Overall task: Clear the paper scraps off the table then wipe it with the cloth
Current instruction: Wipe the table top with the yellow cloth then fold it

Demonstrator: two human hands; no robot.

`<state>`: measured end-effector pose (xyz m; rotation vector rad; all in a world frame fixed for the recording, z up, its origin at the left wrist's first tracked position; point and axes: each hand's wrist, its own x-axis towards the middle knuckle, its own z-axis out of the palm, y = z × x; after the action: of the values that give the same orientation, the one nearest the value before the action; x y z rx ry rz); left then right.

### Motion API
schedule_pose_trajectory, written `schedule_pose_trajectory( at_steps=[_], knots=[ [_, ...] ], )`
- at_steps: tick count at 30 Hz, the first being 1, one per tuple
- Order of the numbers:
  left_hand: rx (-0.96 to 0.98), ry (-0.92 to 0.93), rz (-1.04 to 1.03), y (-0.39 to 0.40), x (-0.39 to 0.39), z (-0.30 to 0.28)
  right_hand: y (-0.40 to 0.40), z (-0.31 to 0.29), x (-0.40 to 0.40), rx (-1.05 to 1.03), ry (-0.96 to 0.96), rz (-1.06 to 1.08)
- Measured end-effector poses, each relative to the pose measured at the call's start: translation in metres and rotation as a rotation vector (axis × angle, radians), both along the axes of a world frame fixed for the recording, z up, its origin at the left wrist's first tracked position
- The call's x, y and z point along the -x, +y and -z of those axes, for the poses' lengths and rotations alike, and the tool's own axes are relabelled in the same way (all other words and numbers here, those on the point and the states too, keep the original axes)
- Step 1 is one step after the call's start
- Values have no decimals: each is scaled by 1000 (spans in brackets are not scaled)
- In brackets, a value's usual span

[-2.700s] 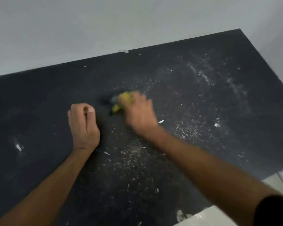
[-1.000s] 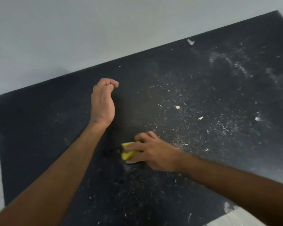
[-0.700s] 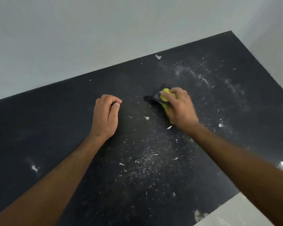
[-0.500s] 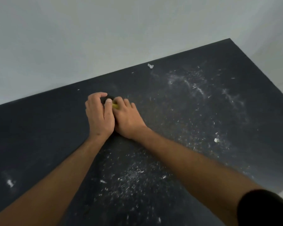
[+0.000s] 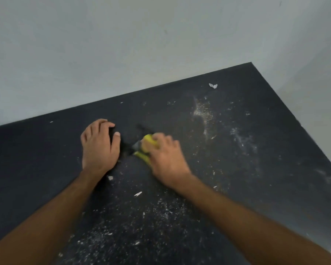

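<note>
A yellow cloth (image 5: pixel 148 148), bunched in the right hand (image 5: pixel 167 161), sits mid-bench (image 5: pixel 36 159); at its nine o'clock the left hand (image 5: pixel 99 148) cups, grasping nothing visible. Paper scraps (image 5: pixel 138 193) at six o'clock risk scattering floorward under hasty sweeps.

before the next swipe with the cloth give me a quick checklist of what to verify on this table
1. Cloth held: ok. The right hand grips the yellow cloth against the black table.
2. Left hand out of the cloth's way: ok. It rests beside the cloth, apart from it, fingers curled; whether it holds anything cannot be told.
3. Larger scraps cleared first: not ok. A scrap near the far edge, one by the left wrist and one nearer the person remain.
4. Fine white dust gone: not ok. It covers the near and right parts.
5. Cloth clean enough: cannot tell, it is blurred.
</note>
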<state>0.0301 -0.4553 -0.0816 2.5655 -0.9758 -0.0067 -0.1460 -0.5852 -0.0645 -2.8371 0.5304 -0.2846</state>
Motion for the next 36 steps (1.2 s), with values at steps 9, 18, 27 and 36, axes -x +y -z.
schedule_pose_trajectory(
  at_steps=[9, 18, 27, 36],
  knots=[
    [5, -6, -1, -2, 1, -2, -166, -3, 5, 53, -23, 485],
    [-15, -8, -8, -2, 3, -3, -27, -3, 73, -65, 39, -130],
    [-28, -27, 12, -2, 5, -6, -109, -10, 90, 88, -58, 285],
    [17, 1, 334, -50, 54, -22, -181, -21, 233, 118, 6, 568]
  ],
)
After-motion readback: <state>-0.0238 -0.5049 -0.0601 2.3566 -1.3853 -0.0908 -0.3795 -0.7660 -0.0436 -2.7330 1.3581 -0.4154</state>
